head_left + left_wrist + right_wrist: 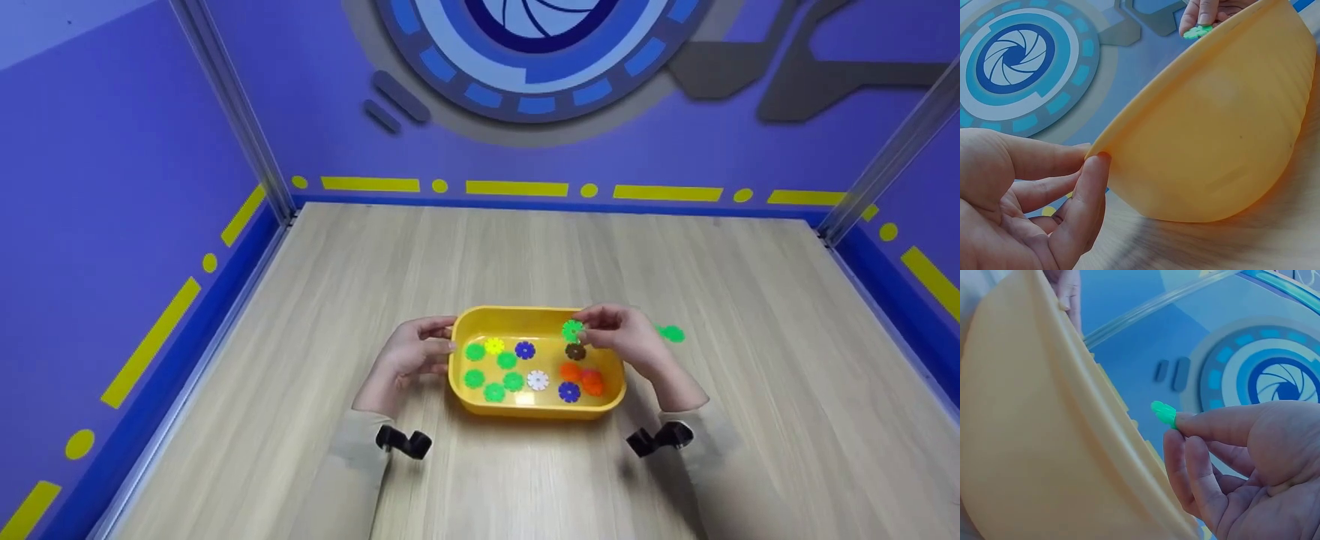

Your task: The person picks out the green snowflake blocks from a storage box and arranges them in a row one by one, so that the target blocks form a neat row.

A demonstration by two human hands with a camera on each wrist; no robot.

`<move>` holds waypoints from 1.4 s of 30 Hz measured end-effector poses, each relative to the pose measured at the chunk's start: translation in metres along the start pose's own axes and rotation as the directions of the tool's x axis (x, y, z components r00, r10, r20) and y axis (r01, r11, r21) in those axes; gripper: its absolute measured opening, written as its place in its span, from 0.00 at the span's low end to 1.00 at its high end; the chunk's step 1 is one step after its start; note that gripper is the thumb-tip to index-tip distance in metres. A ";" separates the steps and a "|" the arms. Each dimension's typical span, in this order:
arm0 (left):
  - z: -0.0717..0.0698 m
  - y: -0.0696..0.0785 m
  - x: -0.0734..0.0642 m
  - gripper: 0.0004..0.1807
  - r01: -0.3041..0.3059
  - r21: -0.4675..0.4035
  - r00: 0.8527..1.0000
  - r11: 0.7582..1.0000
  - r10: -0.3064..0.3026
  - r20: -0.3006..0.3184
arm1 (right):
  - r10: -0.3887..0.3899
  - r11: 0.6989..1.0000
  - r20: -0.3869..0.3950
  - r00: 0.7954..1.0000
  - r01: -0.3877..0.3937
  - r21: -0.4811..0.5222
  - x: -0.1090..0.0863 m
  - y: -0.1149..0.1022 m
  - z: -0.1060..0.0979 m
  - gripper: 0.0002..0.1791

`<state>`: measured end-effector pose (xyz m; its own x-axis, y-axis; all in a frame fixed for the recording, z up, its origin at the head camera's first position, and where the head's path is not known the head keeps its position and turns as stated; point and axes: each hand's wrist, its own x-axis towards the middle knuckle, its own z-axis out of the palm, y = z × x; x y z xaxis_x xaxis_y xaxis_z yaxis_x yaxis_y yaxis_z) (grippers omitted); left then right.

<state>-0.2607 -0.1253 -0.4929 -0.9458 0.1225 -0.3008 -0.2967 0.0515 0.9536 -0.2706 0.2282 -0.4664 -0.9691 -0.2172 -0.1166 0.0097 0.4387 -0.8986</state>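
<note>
A yellow plastic tub [536,412] stands on the table with several snowflake-shaped plastic discs in it. My left hand [409,352] pinches the tub's left rim between thumb and fingers, as the left wrist view shows up close. Between the thumb and fingertips of my right hand [626,337] is a green snowflake disc [572,331], held over the tub's far right part. In the right wrist view this green disc [1163,414] is seen nearly edge-on, beside the tub's rim. Inside lie green discs [494,392], a white disc [538,380], a brown disc [575,352] and orange discs [592,382].
Another green disc [673,334] lies on the wooden table [525,480], right of the tub and behind my right hand. Blue-purple panels [525,157] with yellow markings wall the table at the back and both sides. Each sleeve carries a black wrist mount [403,442].
</note>
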 end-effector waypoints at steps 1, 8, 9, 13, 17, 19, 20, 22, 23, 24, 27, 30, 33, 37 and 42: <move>0.000 0.000 0.000 0.28 0.003 -0.002 1.000 1.000 -0.003 0.000 | -0.004 1.000 -0.007 1.000 0.004 0.006 0.000 0.000 -0.002 0.17; 0.000 0.000 0.001 0.29 -0.013 -0.006 1.000 1.000 0.013 0.012 | -0.022 0.998 -0.021 1.000 0.024 0.066 -0.002 0.004 -0.014 0.20; 0.000 0.000 0.000 0.29 -0.014 -0.007 1.000 1.000 0.014 0.012 | -0.024 0.997 -0.023 0.999 0.025 0.068 -0.002 0.005 -0.016 0.21; 0.000 0.000 0.000 0.29 -0.008 -0.022 1.000 1.000 0.008 0.007 | -0.008 0.997 -0.046 0.999 0.011 0.076 -0.003 0.007 -0.025 0.22; 0.000 -0.001 0.001 0.28 -0.003 -0.023 1.000 1.000 0.003 0.002 | 0.015 0.996 -0.084 0.996 -0.008 0.089 -0.004 0.010 -0.037 0.24; 0.000 -0.001 0.001 0.28 -0.001 -0.024 1.000 1.000 0.001 0.000 | 0.017 0.996 -0.099 0.995 -0.008 0.092 -0.005 0.013 -0.042 0.24; 0.000 -0.001 0.001 0.28 0.001 -0.025 1.000 1.000 -0.001 -0.002 | 0.017 0.996 -0.106 0.994 -0.007 0.094 -0.005 0.014 -0.045 0.24; 0.000 -0.001 0.001 0.28 0.004 -0.033 1.000 0.999 -0.005 -0.004 | 0.016 0.995 -0.113 0.993 -0.004 0.102 -0.005 0.016 -0.049 0.24; 0.000 -0.001 0.001 0.28 0.006 -0.033 1.000 0.999 -0.006 -0.005 | 0.015 0.995 -0.117 0.993 -0.003 0.105 -0.005 0.017 -0.051 0.24; 0.000 -0.002 0.001 0.28 0.006 -0.033 1.000 0.999 -0.006 -0.005 | 0.016 0.994 -0.122 0.992 -0.003 0.106 -0.005 0.017 -0.053 0.24; 0.000 -0.002 0.001 0.28 0.008 -0.033 1.000 0.999 -0.008 -0.002 | 0.016 0.995 -0.141 0.990 -0.002 0.099 -0.006 0.019 -0.058 0.25; 0.000 -0.002 0.001 0.29 0.009 -0.033 1.000 0.999 -0.009 0.001 | 0.014 0.996 -0.155 0.988 0.000 0.089 -0.008 0.022 -0.064 0.26; 0.000 -0.001 0.000 0.29 0.006 -0.034 1.000 0.999 -0.006 0.008 | 0.011 0.995 -0.164 0.986 0.006 0.103 -0.009 0.025 -0.070 0.26; -0.001 -0.001 0.000 0.29 -0.005 -0.020 1.000 1.000 0.005 0.018 | 0.010 0.991 -0.187 0.982 0.016 0.136 -0.010 0.029 -0.080 0.27; 0.000 0.000 0.000 0.29 -0.002 -0.023 1.000 1.000 0.002 0.016 | 0.018 0.986 -0.205 0.979 0.017 0.166 -0.012 0.037 -0.092 0.28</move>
<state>-0.2606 -0.1255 -0.4929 -0.9441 0.1385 -0.2990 -0.2980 0.0282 0.9541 -0.2814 0.3273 -0.4596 -0.9987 -0.0265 -0.0435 0.0342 0.2841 -0.9582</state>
